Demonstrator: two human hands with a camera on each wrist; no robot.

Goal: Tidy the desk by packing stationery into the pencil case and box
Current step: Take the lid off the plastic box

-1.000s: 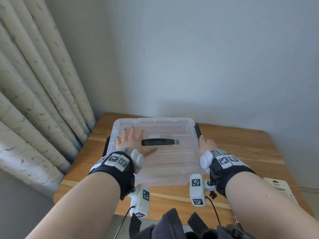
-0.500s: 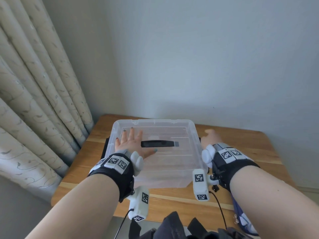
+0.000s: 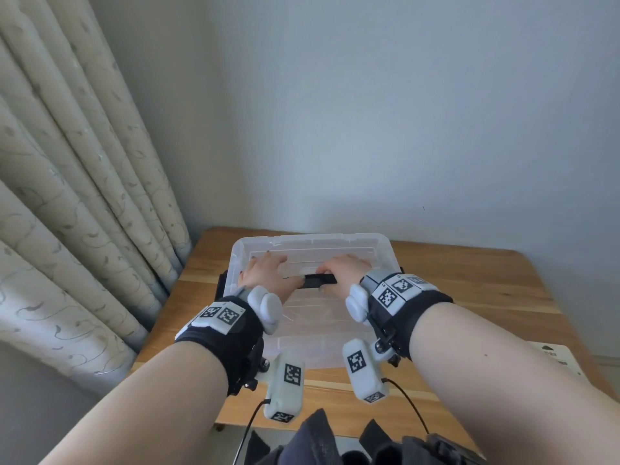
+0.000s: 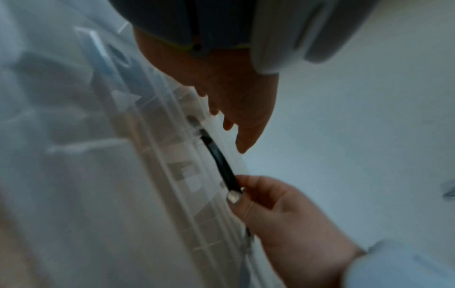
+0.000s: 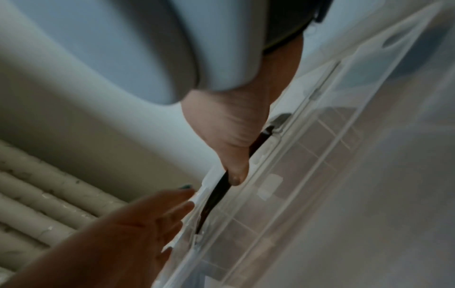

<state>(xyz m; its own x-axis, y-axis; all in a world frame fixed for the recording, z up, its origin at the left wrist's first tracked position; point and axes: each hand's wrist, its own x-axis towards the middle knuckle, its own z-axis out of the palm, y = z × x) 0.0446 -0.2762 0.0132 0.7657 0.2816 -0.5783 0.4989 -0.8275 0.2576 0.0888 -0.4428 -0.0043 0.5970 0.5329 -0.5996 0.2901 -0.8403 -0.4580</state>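
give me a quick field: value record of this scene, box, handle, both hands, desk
box: clear plastic box, lid on, resting on the wooden desk
handle: black handle at the lid's centre
left hand: left hand flat on the lid beside the handle
right hand: right hand pinches the handle
contents: blurred, cannot tell

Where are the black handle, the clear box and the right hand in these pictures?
black handle [image 3: 317, 280]: head view, on its bare middle strip.
clear box [image 3: 312, 241]: head view, on its far rim.
right hand [image 3: 342, 268]: head view, on the back of the hand.
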